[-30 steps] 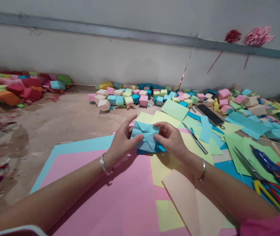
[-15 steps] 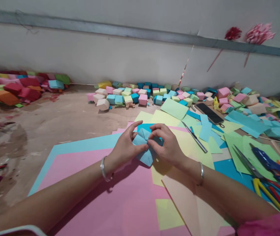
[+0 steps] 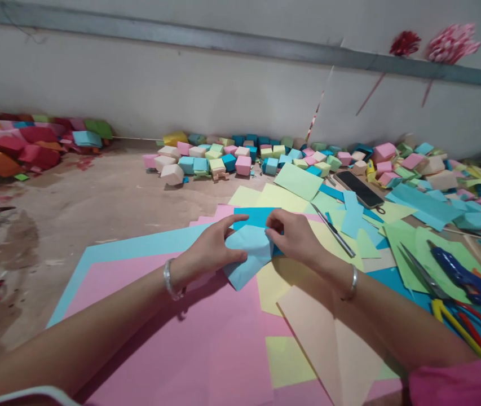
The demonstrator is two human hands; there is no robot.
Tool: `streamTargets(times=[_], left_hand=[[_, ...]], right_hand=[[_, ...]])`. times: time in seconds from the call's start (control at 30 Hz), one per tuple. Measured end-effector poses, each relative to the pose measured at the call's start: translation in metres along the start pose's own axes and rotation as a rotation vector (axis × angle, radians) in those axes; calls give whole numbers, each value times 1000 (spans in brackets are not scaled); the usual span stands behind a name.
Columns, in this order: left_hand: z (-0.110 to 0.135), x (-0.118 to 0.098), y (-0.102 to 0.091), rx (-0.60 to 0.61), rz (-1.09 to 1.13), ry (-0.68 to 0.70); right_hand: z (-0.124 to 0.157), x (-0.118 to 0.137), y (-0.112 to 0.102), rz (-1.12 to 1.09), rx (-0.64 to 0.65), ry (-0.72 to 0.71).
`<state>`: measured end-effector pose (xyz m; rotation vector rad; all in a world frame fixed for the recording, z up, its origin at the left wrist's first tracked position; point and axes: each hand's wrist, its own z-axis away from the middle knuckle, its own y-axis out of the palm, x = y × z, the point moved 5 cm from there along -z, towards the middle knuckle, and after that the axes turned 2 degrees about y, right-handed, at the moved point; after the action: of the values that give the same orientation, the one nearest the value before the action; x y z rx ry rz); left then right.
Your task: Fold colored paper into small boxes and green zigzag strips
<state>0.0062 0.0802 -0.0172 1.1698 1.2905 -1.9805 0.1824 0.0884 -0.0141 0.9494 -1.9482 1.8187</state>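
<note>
Left hand (image 3: 212,242) and right hand (image 3: 294,234) pinch the light-blue paper (image 3: 254,246); keep its left edge steady, creasing gently.

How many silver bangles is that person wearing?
2: a left bangle behind the left hand, a right bangle behind the right hand; both hands hold light blue paper. The pink sleeve could hide more.
</note>
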Motion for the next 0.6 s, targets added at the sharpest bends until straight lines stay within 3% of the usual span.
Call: streamTargets(times=[0.2, 0.43, 0.6], left_hand=[[-4, 6, -3, -131, -285, 123], [-4, 4, -7, -173, -522, 242], [1, -5, -7, -61, -761, 305]], right_hand=[[2, 0, 12, 307, 62, -92], [0, -3, 15, 423, 138, -49], [1, 3, 18, 380, 94, -249]])
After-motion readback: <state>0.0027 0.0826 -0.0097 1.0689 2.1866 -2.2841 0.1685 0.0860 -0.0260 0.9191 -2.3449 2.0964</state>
